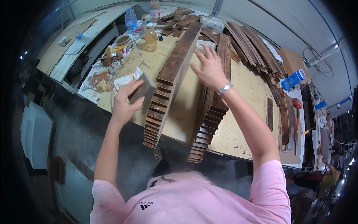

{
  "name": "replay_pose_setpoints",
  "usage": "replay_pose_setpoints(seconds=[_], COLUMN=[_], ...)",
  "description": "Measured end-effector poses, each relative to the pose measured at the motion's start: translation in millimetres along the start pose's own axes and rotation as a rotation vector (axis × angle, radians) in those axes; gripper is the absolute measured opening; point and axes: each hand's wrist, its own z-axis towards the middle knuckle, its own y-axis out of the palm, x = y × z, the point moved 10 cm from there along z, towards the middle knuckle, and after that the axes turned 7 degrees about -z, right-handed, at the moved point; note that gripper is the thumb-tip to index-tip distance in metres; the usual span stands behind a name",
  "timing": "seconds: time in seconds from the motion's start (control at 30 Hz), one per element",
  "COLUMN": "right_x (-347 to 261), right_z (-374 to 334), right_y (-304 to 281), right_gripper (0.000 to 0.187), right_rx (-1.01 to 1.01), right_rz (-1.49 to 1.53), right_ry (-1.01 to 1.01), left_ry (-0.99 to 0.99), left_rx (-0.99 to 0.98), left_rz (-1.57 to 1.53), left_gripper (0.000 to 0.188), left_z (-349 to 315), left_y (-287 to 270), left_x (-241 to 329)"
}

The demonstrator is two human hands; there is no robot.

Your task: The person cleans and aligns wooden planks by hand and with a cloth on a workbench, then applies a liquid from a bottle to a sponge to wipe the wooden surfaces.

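My left hand (125, 102) grips a grey sanding block (143, 89), thumb on one side and fingers on the other, just left of a stack of dark brown wood planks (177, 59). The planks' near ends are stepped like stairs and overhang the front of the workbench. A second stepped stack (216, 102) lies to the right, partly behind my right forearm. Between the far parts of the two stacks, my right hand (211, 71) hovers with its fingers spread and nothing in them. A silver band circles that wrist.
The pale plywood workbench (242, 127) carries more loose planks (257, 46) at the back right. Bottles, including one of yellowish liquid (150, 39), stand at the back left near rags and tape. A blue bottle (293, 79) and a red-headed mallet (297, 103) lie far right.
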Motion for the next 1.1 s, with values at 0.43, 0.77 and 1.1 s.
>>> replay_pose_setpoints(seconds=[0.43, 0.77, 1.1], right_x=[-70.3, -72.9, -71.6], right_z=[50.2, 51.7, 50.3], right_y=[95.4, 93.0, 88.5], right_gripper=[0.048, 0.043, 0.041], right_rx=[-0.248, -0.232, -0.268], right_rz=[-0.066, -0.118, -0.096], right_ry=[-0.101, -0.147, -0.109], left_ry=[-0.001, -0.303, -0.106], left_rx=[-0.022, 0.136, 0.083], left_rz=[0.027, 0.19, 0.028], left_gripper=[0.062, 0.053, 0.046], left_z=[-123.1, -220.3, 16.6], left_y=[30.1, -16.3, 16.4], left_x=[-11.8, -75.3, -119.7])
